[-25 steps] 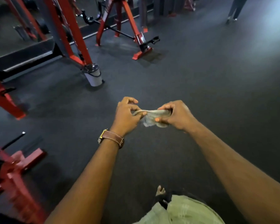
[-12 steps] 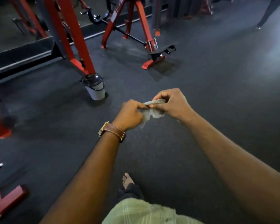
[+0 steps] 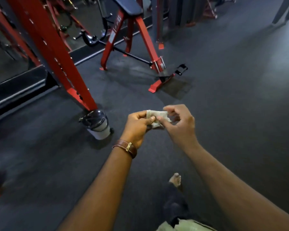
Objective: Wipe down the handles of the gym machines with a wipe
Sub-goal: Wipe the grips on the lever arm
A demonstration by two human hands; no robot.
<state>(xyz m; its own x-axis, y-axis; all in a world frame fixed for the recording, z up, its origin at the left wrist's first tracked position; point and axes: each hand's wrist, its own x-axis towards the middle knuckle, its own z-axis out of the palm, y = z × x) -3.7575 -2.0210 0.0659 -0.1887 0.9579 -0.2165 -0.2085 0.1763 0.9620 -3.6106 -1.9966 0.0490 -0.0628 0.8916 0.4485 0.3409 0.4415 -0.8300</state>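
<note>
A small crumpled pale wipe (image 3: 157,119) is held between both hands in front of me, above the dark gym floor. My left hand (image 3: 138,126), with a brown watch strap on its wrist, pinches the wipe's left part with thumb and fingers. My right hand (image 3: 179,124) pinches its right edge with curled fingers. A red machine with a black padded top (image 3: 128,45) stands ahead, and a curved black handle (image 3: 88,41) sits to its left. Both are well beyond my hands.
A thick red rack post (image 3: 57,59) slants down at the left. At its foot stands a white shaker bottle with a dark lid (image 3: 97,125). A mirror wall (image 3: 10,52) runs along the far left. My bare foot (image 3: 175,180) shows below on the floor.
I have walked forward, so the red machine and the bottle are nearer. My hands have kept working the wipe between them, which is now more bunched.
</note>
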